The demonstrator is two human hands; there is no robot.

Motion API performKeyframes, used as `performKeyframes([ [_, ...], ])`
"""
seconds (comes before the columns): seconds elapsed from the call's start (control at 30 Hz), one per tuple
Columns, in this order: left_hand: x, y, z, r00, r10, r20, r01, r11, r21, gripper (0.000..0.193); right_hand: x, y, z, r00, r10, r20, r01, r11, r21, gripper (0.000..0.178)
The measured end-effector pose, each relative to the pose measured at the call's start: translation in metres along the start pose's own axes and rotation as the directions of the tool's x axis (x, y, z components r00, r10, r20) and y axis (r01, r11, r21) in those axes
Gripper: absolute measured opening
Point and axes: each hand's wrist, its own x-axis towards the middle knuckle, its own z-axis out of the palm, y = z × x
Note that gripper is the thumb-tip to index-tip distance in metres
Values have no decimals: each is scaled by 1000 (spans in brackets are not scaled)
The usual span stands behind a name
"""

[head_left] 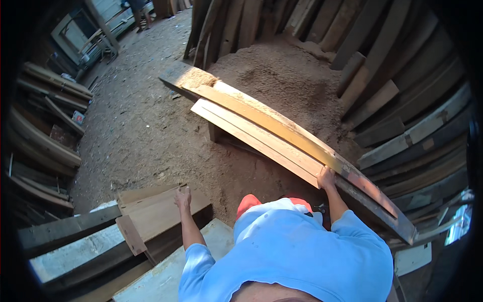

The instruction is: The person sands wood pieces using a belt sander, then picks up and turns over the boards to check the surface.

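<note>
My right hand (pixel 326 177) is closed round the near end of a pale wooden plank (pixel 251 139), which has a long dark line running down its length. The plank lies slantwise along a long narrow bench (pixel 176 74), beside a yellowish straight board (pixel 266 120) dusted with sawdust. On the left, my left hand (pixel 183 197) is raised over a flat brown wooden panel (pixel 161 214). Its fingers are loosely bent and apart, and nothing shows in them. Whether it touches the panel I cannot tell.
Sawdust (pixel 282 70) is heaped behind the bench. Rough boards (pixel 372 103) lean along the right and far sides, and stacked timber (pixel 50 121) lines the left. A pale slab (pixel 171 267) and thick beams (pixel 75 251) lie at lower left. Another person (pixel 141 12) stands far off.
</note>
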Motion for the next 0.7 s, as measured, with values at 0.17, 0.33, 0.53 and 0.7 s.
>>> performKeyframes([
  [0.17,-14,84,158,770,132,624,283,806,-519,73,15,0,-15,1000,14,9,-14,1000,-13,85],
  [0.33,-114,225,221,731,71,679,425,731,-534,91,34,75,-50,998,45,-33,-46,999,-25,100],
  [0.53,-44,276,226,739,-96,667,613,506,-607,66,80,90,-79,996,-83,45,88,987,-136,111],
  [0.7,-62,281,247,630,387,673,512,444,-735,46,100,124,-47,993,-115,15,115,978,-176,108],
])
